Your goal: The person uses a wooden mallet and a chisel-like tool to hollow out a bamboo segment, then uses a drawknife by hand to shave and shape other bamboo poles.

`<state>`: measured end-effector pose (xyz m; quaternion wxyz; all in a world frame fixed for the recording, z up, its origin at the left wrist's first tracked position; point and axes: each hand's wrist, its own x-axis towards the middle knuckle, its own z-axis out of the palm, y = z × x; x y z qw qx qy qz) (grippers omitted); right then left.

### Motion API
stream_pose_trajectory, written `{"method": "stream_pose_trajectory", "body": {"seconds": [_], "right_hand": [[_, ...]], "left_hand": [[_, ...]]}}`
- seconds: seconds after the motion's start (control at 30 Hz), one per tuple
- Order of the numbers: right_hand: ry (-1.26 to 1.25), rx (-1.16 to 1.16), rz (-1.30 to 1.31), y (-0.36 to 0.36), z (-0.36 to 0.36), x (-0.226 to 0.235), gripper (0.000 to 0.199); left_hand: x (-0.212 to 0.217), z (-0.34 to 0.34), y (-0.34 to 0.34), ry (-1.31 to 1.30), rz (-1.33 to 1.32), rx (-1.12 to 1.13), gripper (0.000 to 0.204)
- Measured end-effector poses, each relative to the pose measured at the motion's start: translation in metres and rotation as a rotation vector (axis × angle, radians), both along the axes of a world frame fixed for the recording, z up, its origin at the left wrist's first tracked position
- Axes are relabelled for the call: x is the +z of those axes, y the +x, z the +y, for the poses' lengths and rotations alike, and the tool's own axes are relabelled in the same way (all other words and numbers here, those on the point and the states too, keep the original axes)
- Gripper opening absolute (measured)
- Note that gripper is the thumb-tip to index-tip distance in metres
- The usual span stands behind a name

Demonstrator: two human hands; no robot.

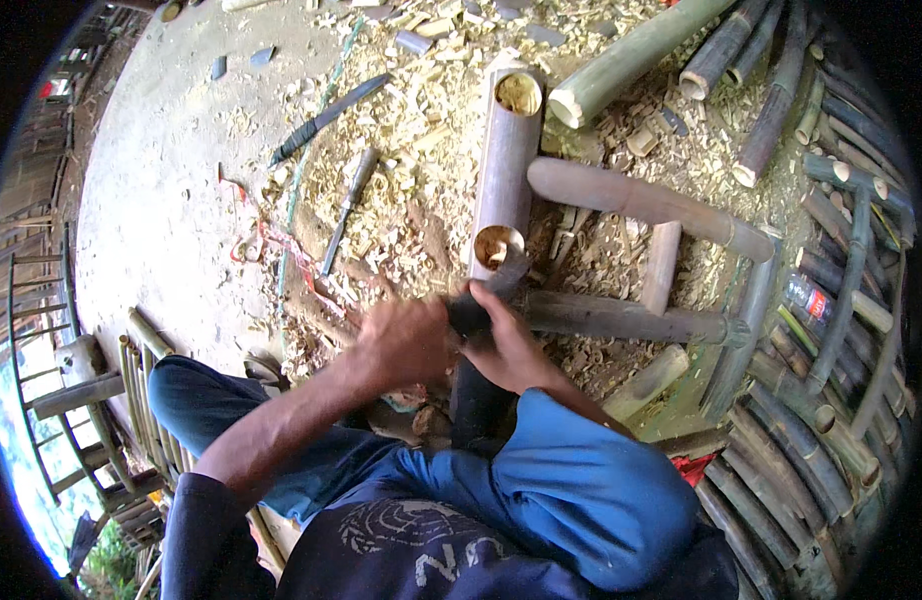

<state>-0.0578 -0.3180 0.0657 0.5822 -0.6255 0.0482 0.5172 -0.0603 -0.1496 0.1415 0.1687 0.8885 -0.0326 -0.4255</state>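
Note:
My left hand (406, 335), slightly blurred, is closed in a fist against a dark, thick-handled tool (468, 314). My right hand (509, 348) wraps around that tool from the other side, its thumb lying along the top. The tool's greyish end reaches the lower of two holes cut in a thick bamboo pole (503, 165); its exact kind is hidden by my fingers. Pale cut bamboo shows inside both holes. Two bamboo crossbars, an upper one (651, 200) and a lower one (631, 317), run rightward from beside the pole to a bamboo upright (746, 320).
A dark-handled long knife (329, 117) and a chisel-like tool (349, 210) lie among shavings on the left. A short bamboo piece (661, 268) stands between the crossbars. Bamboo poles (641, 60) lie at upper right, with a plastic bottle (809, 297) among stacked bamboo at right.

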Motion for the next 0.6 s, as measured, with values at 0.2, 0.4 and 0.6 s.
{"method": "stream_pose_trajectory", "body": {"seconds": [0.2, 0.4, 0.6], "right_hand": [[-0.039, 0.045, -0.048, 0.038, -0.119, -0.005, 0.032], [-0.447, 0.917, -1.011, 0.138, -0.126, 0.018, 0.032], [-0.454, 1.213, -1.004, 0.193, -0.096, 0.013, 0.028]], "left_hand": [[0.027, -0.075, -0.003, -0.766, -0.562, 0.0, 0.044], [-0.048, -0.131, 0.062, -0.585, -0.672, 0.281, 0.107], [-0.062, -0.144, 0.083, -0.564, -0.442, 0.677, 0.116]]}}
